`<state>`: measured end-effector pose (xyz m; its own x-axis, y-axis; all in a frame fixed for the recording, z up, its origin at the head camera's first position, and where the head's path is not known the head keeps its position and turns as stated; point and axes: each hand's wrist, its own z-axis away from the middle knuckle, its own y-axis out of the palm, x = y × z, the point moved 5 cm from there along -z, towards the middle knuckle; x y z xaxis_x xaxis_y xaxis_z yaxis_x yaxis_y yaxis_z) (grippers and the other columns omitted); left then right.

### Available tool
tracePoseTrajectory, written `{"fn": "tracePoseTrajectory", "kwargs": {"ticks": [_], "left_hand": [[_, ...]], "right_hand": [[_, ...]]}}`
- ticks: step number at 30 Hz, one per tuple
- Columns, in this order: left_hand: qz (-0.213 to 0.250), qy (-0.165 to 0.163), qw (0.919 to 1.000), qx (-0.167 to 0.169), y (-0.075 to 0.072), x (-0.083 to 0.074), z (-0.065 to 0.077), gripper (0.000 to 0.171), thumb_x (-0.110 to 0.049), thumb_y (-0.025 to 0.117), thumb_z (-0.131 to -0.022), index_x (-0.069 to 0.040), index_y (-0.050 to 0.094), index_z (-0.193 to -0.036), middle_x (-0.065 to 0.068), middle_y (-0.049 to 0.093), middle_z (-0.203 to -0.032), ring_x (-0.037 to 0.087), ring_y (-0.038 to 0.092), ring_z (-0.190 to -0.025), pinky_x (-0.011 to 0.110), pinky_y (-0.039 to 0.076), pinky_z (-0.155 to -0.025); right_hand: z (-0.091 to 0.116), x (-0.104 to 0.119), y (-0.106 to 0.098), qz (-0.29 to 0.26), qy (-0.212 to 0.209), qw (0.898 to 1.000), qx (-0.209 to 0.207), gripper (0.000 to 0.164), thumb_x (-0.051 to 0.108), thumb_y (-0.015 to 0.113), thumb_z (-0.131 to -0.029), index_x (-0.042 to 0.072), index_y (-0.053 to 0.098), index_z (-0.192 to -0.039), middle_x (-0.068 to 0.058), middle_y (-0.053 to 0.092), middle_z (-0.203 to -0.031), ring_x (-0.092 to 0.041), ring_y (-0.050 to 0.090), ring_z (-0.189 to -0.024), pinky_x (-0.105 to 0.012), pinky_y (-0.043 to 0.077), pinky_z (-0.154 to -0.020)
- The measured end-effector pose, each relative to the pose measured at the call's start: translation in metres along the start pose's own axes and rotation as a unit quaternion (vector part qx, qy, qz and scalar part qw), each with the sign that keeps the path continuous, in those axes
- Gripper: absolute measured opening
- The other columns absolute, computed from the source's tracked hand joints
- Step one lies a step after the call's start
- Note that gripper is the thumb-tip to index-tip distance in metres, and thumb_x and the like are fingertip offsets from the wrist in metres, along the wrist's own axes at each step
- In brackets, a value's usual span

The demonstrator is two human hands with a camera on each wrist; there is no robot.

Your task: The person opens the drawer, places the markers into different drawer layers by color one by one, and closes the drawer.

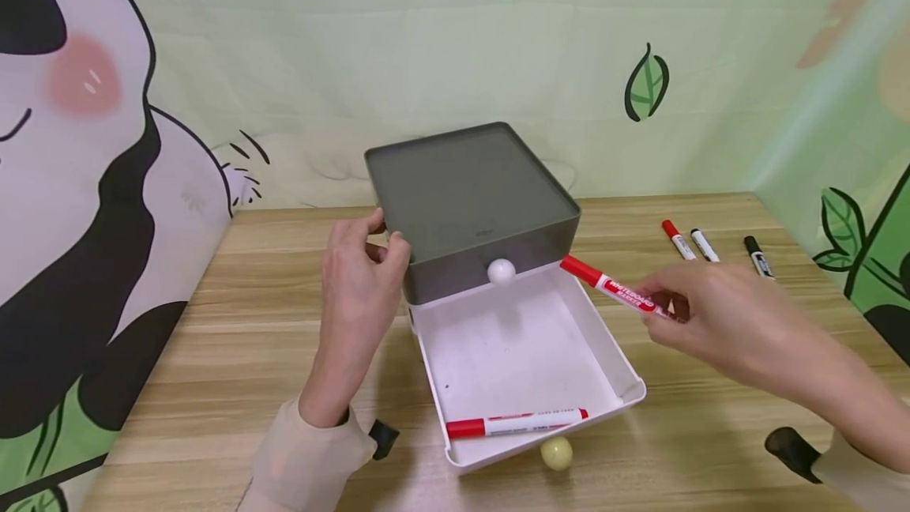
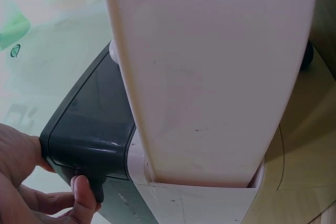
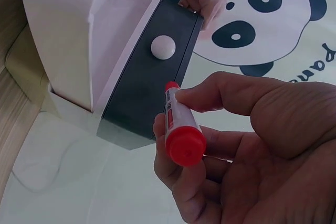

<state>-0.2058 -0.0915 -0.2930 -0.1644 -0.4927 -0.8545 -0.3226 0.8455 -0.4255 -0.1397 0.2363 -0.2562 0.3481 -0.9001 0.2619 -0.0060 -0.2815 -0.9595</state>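
Note:
My right hand point(image 1: 718, 314) pinches a red whiteboard marker point(image 1: 617, 291) between thumb and fingers. Its red cap points toward the box, above the right wall of the pulled-out white drawer point(image 1: 512, 346). In the right wrist view the red end of the marker point(image 3: 185, 142) faces the camera. My left hand point(image 1: 366, 267) grips the left side of the grey-topped drawer box point(image 1: 476, 188), fingers curled at its edge. A second red marker point(image 1: 519, 423) lies in the drawer along its front wall. A white round knob point(image 1: 502, 272) sits on the upper grey front.
A red-capped marker point(image 1: 678, 239), a white-barrelled marker point(image 1: 704, 245) and a black-capped marker point(image 1: 758, 257) lie on the wooden table point(image 1: 249, 322) at the right. The drawer's yellowish knob point(image 1: 557, 453) juts toward me. Behind the table hangs a printed panda cloth point(image 1: 426, 46).

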Motion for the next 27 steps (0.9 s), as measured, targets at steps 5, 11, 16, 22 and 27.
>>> {"fn": "tracePoseTrajectory", "kwargs": {"ticks": [5, 11, 16, 22, 27], "left_hand": [[0.001, 0.0, 1.0, -0.001, 0.0, 0.0, 0.0, 0.047, -0.016, 0.058, -0.094, 0.005, 0.063, -0.136, 0.014, 0.061, -0.121, 0.024, 0.064, -0.085, 0.034, 0.052, -0.074], [0.001, 0.003, 1.0, -0.001, 0.0, 0.0, 0.0, 0.047, -0.015, 0.058, -0.094, 0.006, 0.063, -0.136, 0.014, 0.061, -0.12, 0.023, 0.064, -0.084, 0.034, 0.052, -0.073], [-0.001, 0.006, 1.0, -0.002, 0.0, 0.0, 0.0, 0.047, -0.015, 0.058, -0.094, 0.006, 0.063, -0.136, 0.014, 0.061, -0.119, 0.024, 0.064, -0.083, 0.034, 0.051, -0.073], [-0.002, 0.006, 1.0, -0.004, 0.0, 0.0, 0.0, 0.046, -0.015, 0.058, -0.094, 0.005, 0.064, -0.136, 0.015, 0.061, -0.12, 0.024, 0.064, -0.083, 0.034, 0.051, -0.073], [-0.002, 0.006, 1.0, -0.005, 0.0, 0.0, 0.0, 0.046, -0.014, 0.058, -0.094, 0.005, 0.063, -0.136, 0.016, 0.061, -0.12, 0.024, 0.064, -0.083, 0.034, 0.052, -0.073]], "right_hand": [[-0.004, 0.008, 0.001, 0.006, -0.005, 1.0, 0.005, 0.028, 0.008, 0.074, -0.081, 0.014, 0.079, -0.108, 0.014, 0.058, -0.073, -0.009, 0.048, -0.065, -0.027, 0.037, -0.053], [-0.007, 0.019, 0.004, 0.004, -0.02, 1.0, 0.012, 0.027, 0.009, 0.075, -0.082, 0.015, 0.08, -0.108, 0.014, 0.058, -0.074, -0.008, 0.049, -0.066, -0.026, 0.038, -0.053], [-0.007, 0.027, 0.007, -0.01, -0.033, 0.999, 0.02, 0.027, 0.012, 0.074, -0.084, 0.019, 0.08, -0.109, 0.015, 0.061, -0.08, -0.005, 0.052, -0.069, -0.025, 0.042, -0.055], [-0.011, 0.036, 0.014, -0.018, -0.056, 0.998, 0.016, 0.021, 0.01, 0.075, -0.084, 0.018, 0.079, -0.102, 0.016, 0.059, -0.076, -0.004, 0.049, -0.066, -0.025, 0.041, -0.054], [-0.013, 0.042, 0.018, -0.017, -0.066, 0.998, 0.015, 0.018, 0.011, 0.075, -0.084, 0.021, 0.078, -0.098, 0.019, 0.057, -0.073, -0.002, 0.049, -0.065, -0.025, 0.041, -0.054]]}}
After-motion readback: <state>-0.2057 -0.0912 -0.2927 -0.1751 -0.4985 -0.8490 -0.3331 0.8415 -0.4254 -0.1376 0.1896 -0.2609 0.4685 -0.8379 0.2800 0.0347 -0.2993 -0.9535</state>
